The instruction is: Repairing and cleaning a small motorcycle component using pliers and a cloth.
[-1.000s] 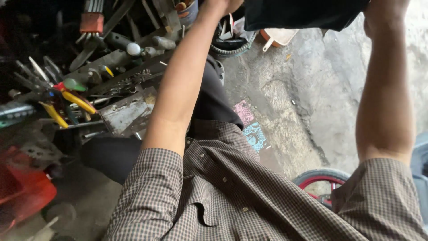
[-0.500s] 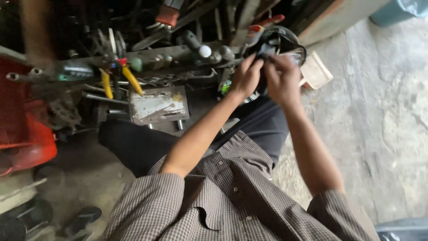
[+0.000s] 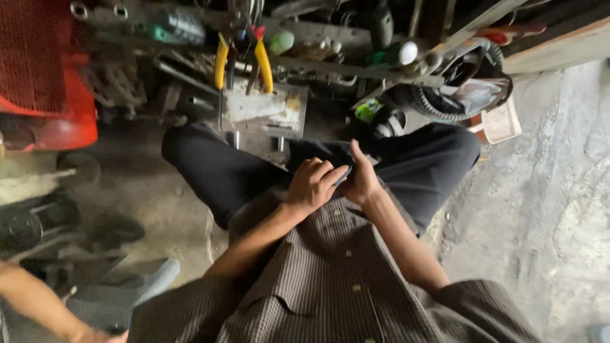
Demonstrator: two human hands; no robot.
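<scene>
Floor: rough grey concrete floor point(image 3: 546, 209) runs under us, stained and bare to the right.
Clutter: along the top we see a dim heap of metal tools and bars point(image 3: 330, 57), with a red plastic crate point(image 3: 44, 76) at the far left.
Legs: our legs in black trousers point(image 3: 216, 171) spread apart across the middle, under a brown checked button shirt point(image 3: 330, 286).
Tyre: a small black rubber tyre point(image 3: 445, 105) lies just beyond our right knee, with a pale square tray point(image 3: 502, 121) beside it.
Plate: a worn grey metal plate point(image 3: 264, 111) sits between our knees.
Pliers: yellow-handled pliers point(image 3: 241, 60) hang above that plate.
Dark piece: a small dark cloth-like piece point(image 3: 330, 155) sits in our lap, pinched between both hands; we cannot tell what it is.
Left hand: our left hand point(image 3: 314, 184) is curled, fingers gripping the dark piece.
Right hand: our right hand point(image 3: 362, 181) clasps it from the other side, touching the left.
Other person: a bare forearm point(image 3: 44, 305) shows at the lower left.
</scene>
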